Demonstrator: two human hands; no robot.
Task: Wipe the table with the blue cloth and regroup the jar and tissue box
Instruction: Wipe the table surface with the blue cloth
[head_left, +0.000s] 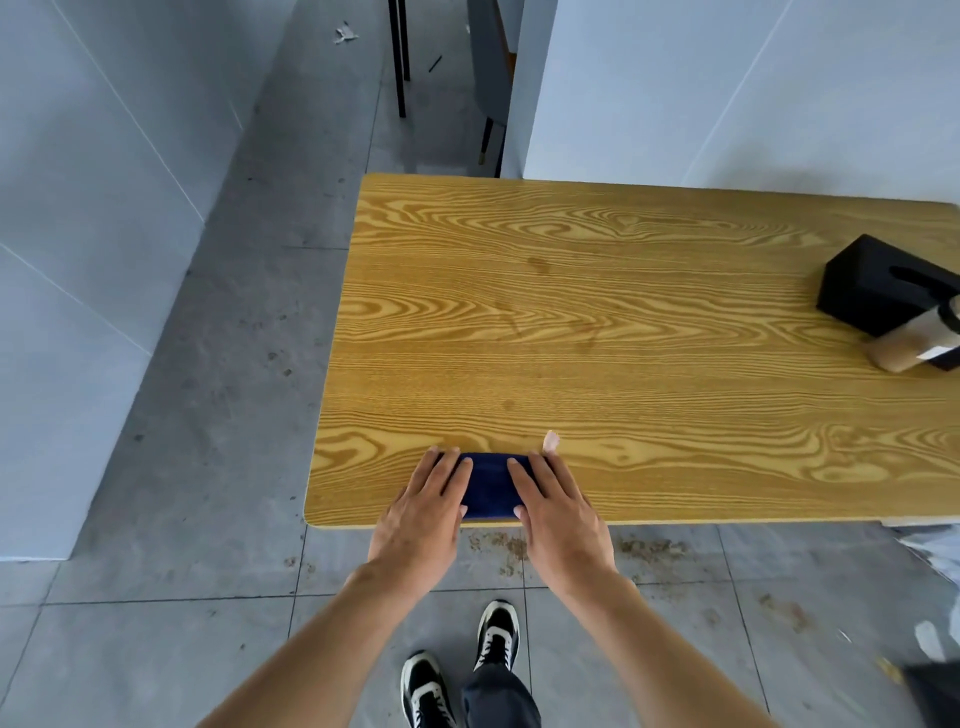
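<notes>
The blue cloth lies folded into a small pad at the near edge of the bench, towards its left end. Both hands are on it. The left hand lies flat over the cloth's left part, fingers straight and close together, pressing down. The right hand lies flat over the right part in the same way, thumb tucked at the near edge of the pad; neither hand pinches or curls round the fabric.

The black tissue box stands at the far right of the bench. The jar, with pale contents and a dark lid, is touching the box on its near side; whether it is tilted or upright cannot be told at the frame edge.

Handling assessment: the cloth appears soft, light and limp. It is likely to bunch or unfold if dragged by one corner, so flat palm pressure across its top seems the sounder hold. The jar looks rigid and possibly breakable, best taken round its body. The tissue box seems light and stiff, suited to a grasp across its sides.

Faint dark marks show on the bench centre.
</notes>
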